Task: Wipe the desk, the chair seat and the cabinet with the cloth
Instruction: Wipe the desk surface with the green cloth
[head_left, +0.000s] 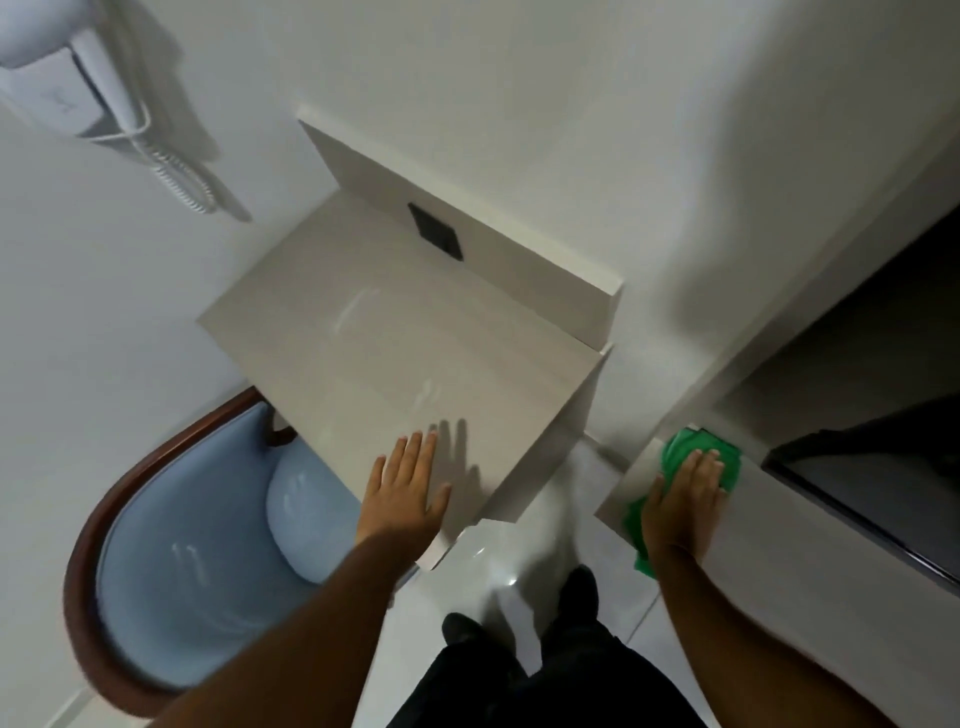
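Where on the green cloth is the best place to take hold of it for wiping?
Grip the green cloth from above at its bunched middle, where the right hand already presses flat on the cabinet top. It lies crumpled, its edges spilling out at the fingers and wrist, so a central grip likely gathers most of it.

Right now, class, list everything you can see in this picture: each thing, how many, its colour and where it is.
desk: one, beige, centre, against the wall
socket: one, black, on the desk's back panel
chair: one, blue seat with brown frame, lower left, partly under the desk
hairdryer: one, white, on the wall, upper left
cabinet: one, white, right
cloth: one, green, on the cabinet top
shoes: two, black, on the floor
left hand: flat on the desk
right hand: pressing the cloth
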